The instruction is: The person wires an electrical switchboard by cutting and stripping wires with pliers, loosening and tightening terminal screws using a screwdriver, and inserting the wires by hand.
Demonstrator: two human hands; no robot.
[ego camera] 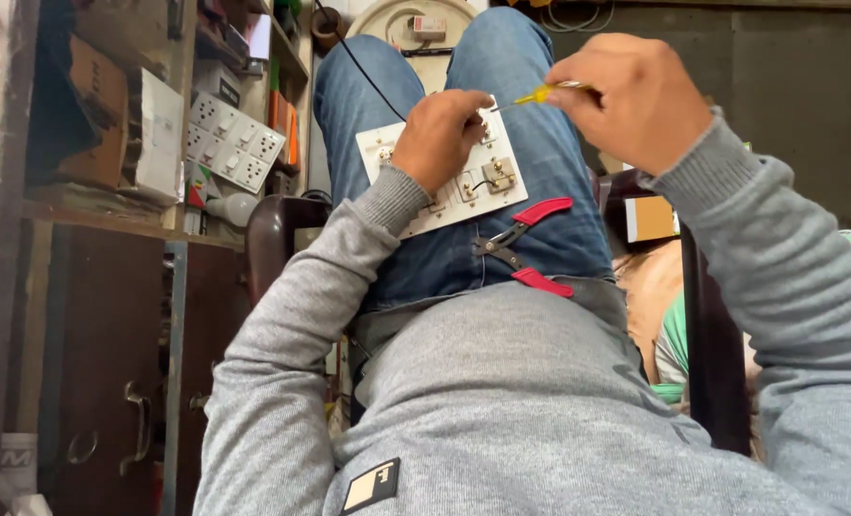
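The board [441, 172], a white switch plate turned back-side up, lay on the person's thigh near the upper middle of the frame. The left hand [437, 137] was pressed down on it, fingers curled over its middle, pinning it to the jeans [530, 229]. The right hand [635, 100], at upper right, was closed around a yellow-handled screwdriver [538, 94], whose thin shaft pointed left toward the board's upper edge, just beside the left fingertips.

At least 3 brass terminals showed on the board's exposed back, 1 at its left end and 2 at its lower right. A thin dark wire appeared to run between the lower-right pair, so some of the wiring seemed already in. Whether the screw under the tip was tight or loose could not be told; the left hand hid that spot. The work looked partway through, with terminals being attended to.

Red-handled pliers [526, 247] rested unused on the thigh just below the board. A white panel of many switches [232, 143] stood on the shelf at upper left.
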